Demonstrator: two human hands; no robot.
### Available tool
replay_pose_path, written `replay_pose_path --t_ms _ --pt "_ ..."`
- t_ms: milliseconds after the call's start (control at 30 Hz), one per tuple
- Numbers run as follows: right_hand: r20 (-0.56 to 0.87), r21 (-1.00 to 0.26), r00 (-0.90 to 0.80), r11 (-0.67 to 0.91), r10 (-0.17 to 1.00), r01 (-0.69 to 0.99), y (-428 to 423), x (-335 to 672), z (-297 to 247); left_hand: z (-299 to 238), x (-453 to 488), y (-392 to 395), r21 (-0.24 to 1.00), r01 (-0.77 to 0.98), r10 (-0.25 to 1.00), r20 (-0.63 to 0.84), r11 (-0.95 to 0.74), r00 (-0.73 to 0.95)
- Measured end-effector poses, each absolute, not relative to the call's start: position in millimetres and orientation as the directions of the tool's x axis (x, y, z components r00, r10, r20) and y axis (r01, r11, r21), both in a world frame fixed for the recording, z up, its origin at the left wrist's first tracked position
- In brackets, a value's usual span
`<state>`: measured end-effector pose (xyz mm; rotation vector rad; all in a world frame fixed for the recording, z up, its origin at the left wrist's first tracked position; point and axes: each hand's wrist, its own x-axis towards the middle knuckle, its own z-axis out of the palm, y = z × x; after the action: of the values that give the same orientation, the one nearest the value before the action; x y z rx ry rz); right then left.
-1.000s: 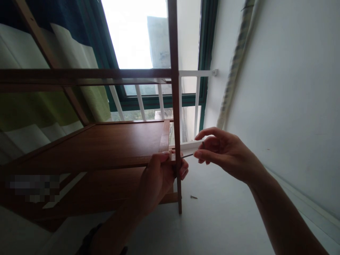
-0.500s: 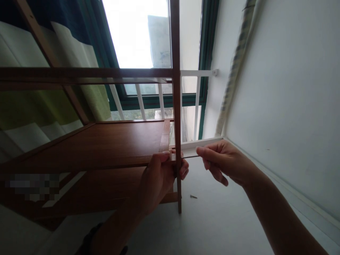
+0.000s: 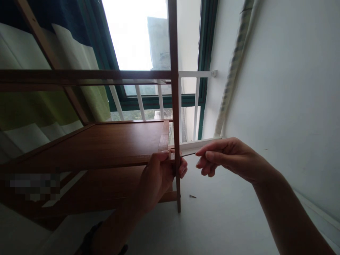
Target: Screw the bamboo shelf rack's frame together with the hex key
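My left hand (image 3: 158, 179) is closed round the corner of a brown wooden shelf unit, where a shelf board (image 3: 127, 141) meets the upright post (image 3: 175, 106). Its thumb rests on the joint and its fingertips come out past the post. To the right, my right hand (image 3: 220, 157) pinches the outer end of a thin dark rod (image 3: 188, 154), which looks like a hex key. The rod's other end meets the post's outer face at the height of the shelf joint; its tip is hidden there. A wristband (image 3: 91, 237) is on my left wrist.
A loose screw (image 3: 192, 196) lies on the pale floor right of the post. White wall (image 3: 287, 99) with a pipe (image 3: 231, 78) stands at right. Behind the shelf are a window, white railing (image 3: 196, 74) and striped curtain (image 3: 98, 101). A lower shelf (image 3: 117, 184) sits beneath.
My right hand has turned at the wrist, its fingers now drawn in under the rod's end, and the rod tilts up slightly to the right. My left hand keeps its grip.
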<state>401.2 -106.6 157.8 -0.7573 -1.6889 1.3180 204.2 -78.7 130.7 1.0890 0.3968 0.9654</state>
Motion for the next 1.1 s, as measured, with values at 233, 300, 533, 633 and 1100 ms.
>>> replay_pose_path --t_ms 233,300,533,633,1100 --pt "0.368 -0.924 -0.343 0.380 0.864 -0.035 -91.3 396.5 149.1 132.6 204.8 -79.5 0.876 -0.467 0.816 0.179 0.122 0.550" --pt "0.339 -0.941 -0.321 0.311 0.884 -0.135 -88.0 392.5 145.7 132.2 204.7 -79.3 0.876 -0.466 0.813 0.179 0.123 0.553" --pt "0.274 -0.952 -0.252 0.224 0.928 -0.209 -82.5 388.9 136.0 130.3 204.6 -78.6 0.869 -0.476 0.817 0.176 0.132 0.549" --pt "0.296 -0.954 -0.261 0.267 0.919 -0.139 -83.6 393.0 135.6 131.2 205.6 -79.7 0.864 -0.487 0.831 0.173 0.129 0.528" --pt "0.085 -0.979 -0.505 0.165 0.859 0.116 -98.5 400.3 148.4 130.4 206.8 -79.9 0.856 -0.506 0.825 0.205 0.110 0.526"
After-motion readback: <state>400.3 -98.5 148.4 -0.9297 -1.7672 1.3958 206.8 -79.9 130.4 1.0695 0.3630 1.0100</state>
